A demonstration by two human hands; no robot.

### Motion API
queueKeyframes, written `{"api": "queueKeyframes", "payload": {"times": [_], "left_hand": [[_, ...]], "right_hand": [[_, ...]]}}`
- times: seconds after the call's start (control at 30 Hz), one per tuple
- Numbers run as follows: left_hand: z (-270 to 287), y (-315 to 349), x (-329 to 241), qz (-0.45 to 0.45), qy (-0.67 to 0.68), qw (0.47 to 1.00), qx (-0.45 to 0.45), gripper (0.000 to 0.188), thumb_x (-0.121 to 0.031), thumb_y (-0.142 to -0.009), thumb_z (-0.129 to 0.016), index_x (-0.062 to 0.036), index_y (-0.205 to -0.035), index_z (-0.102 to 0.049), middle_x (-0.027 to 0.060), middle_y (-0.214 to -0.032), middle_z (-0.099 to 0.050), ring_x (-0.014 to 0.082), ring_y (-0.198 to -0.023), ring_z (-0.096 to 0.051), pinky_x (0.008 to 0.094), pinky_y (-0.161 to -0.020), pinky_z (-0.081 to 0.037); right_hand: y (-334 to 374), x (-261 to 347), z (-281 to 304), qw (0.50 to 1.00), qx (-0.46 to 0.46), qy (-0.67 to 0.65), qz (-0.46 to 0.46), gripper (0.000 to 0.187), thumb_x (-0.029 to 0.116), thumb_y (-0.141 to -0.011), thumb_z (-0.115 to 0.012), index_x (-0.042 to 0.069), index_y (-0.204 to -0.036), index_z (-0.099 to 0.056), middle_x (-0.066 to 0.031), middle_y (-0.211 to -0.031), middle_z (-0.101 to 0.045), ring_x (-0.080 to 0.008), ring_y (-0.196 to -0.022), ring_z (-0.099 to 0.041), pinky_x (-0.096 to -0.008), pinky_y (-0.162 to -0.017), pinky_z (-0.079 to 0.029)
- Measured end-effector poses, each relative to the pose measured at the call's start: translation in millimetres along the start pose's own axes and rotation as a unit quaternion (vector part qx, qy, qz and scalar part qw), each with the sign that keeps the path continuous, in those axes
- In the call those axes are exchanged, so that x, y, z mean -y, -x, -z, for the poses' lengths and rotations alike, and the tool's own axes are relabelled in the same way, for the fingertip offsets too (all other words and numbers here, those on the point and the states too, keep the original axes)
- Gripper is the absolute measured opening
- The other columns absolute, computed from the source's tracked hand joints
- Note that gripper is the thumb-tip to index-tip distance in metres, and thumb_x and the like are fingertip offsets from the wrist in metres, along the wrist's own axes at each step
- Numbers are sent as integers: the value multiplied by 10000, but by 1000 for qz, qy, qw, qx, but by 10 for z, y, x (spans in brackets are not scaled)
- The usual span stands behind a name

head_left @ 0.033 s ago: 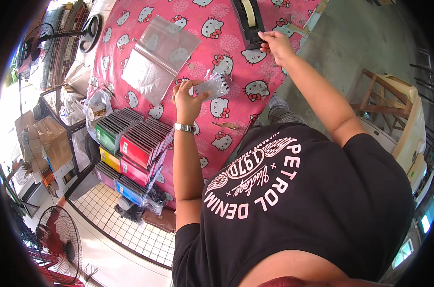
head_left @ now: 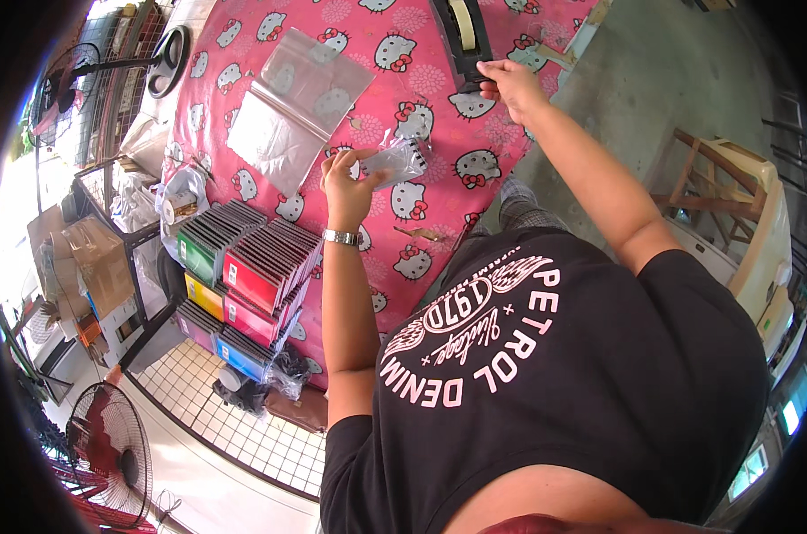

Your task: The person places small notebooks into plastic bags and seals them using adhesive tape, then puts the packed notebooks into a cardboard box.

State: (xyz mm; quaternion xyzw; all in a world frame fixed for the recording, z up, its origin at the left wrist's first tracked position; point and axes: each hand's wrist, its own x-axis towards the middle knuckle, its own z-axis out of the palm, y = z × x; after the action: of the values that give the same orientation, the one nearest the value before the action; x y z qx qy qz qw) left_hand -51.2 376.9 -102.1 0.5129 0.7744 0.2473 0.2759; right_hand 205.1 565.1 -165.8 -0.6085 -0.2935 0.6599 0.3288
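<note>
My left hand (head_left: 346, 181), with a metal watch on its wrist, grips a small spiral notepad (head_left: 395, 165) by one side. Clear plastic wraps the notepad, and its dark coil binding points away from my fingers. Up and to the right, my right hand (head_left: 516, 89) is closed in a pinch at the near end of a black tape dispenser (head_left: 471, 69). A pale tape roll (head_left: 462, 24) sits in the dispenser. Whatever lies between my right fingertips is too small to make out. Left of the dispenser, clear plastic sheets (head_left: 288, 111) lie flat.
A pink patterned cloth (head_left: 457, 200) covers the table. Stacks of coil-bound notebooks (head_left: 266, 276) in several colours stand at its left edge. Black-handled scissors (head_left: 169, 60) show at the far left. A standing fan (head_left: 123, 463) is lower left; wooden furniture (head_left: 733, 191) stands right.
My right fingertips have shifted very slightly left at the dispenser's end. My left hand and the notepad have stayed in place.
</note>
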Motion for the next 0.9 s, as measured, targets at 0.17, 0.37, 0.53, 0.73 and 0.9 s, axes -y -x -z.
{"api": "queueKeyframes", "payload": {"times": [0.17, 0.37, 0.53, 0.73, 0.9], "left_hand": [[-190, 55, 198, 40, 242, 969, -18, 234, -23, -735, -720, -42, -968, -707, 20, -992, -616, 158, -953, -549, 285, -810, -456], [-346, 86, 149, 79, 425, 901, -45, 165, 27, -816, -663, 17, -977, -695, -5, -1020, -574, 73, -842, -565, 215, -718, -465], [-302, 47, 76, 92, 426, 900, -25, 167, 33, -815, -656, 27, -978, -692, -14, -1002, -569, 59, -818, -556, 203, -696, -448], [-320, 79, 194, 97, 415, 904, -40, 172, 28, -805, -665, 30, -974, -697, -13, -995, -577, 50, -780, -534, 196, -682, -435], [-293, 83, 190, 94, 396, 913, -27, 155, 2, -831, -669, 43, -981, -672, -12, -1013, -573, 79, -843, -575, 225, -720, -450]], "right_hand": [[74, -87, -28, 996, 36, -70, 36, 94, 118, -894, -650, 31, -877, -621, -10, -804, -604, -104, -664, -565, -260, -631, -510], [162, -359, 75, 968, 125, -82, 200, 102, 145, -952, -567, 94, -866, -586, 15, -827, -548, -105, -711, -553, -246, -721, -479], [43, -635, 264, 931, 279, -205, -117, 106, 61, -932, -519, 69, -838, -567, 8, -755, -500, -75, -621, -458, -229, -525, -379], [385, 351, -1107, 735, 613, 287, 32, 242, 241, -826, -693, 48, -778, -555, -2, -674, -518, -91, -574, -460, -261, -508, -358], [254, 399, -1725, 453, 604, 620, 215, 438, 358, -698, -809, 34, -665, -516, -15, -606, -503, -149, -594, -486, -353, -535, -369]]}}
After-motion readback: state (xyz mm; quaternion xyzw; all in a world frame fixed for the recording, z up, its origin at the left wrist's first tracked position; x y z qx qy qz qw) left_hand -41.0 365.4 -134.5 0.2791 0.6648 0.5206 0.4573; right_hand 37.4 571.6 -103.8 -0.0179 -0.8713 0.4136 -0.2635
